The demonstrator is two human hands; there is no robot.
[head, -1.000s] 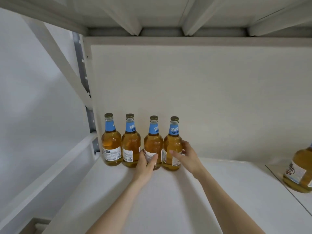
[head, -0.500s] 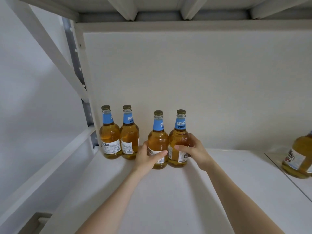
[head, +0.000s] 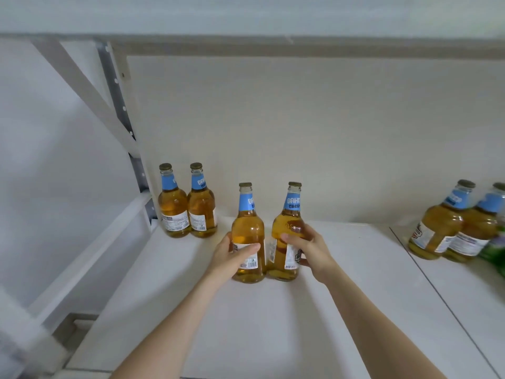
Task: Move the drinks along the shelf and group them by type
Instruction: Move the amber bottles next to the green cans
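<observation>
Six bottles [head: 247, 233] — amber liquid [head: 174, 203] inside

Near-left bottle [head: 248, 231]: amber-gold liquid, clear glass, lt-blue neck label w/ white letters, dull bronze cap, white body label w/ black barcode. Near-right bottle [head: 287, 218]: same amber, lt-blue neck w/ white letters, bronze cap; white label w/ dark print. Far-left corner bottle [head: 173, 214] and its neighbour bottle [head: 201, 214]: identical amber, blue necks, bronze caps, white labels w/ fine black text. Right-side bottle [head: 434, 228]: amber, blue neck, white label w/ red and dark-blue marks. Edge bottle [head: 482, 228]: amber, blue neck, white label. Blurred item [head: 495, 250] far right: bright green. Shelf [head: 273, 324]: plain white. Back panel [head: 300, 132]: cream. Upright [head: 117, 99]: grey w/ white dots.
</observation>
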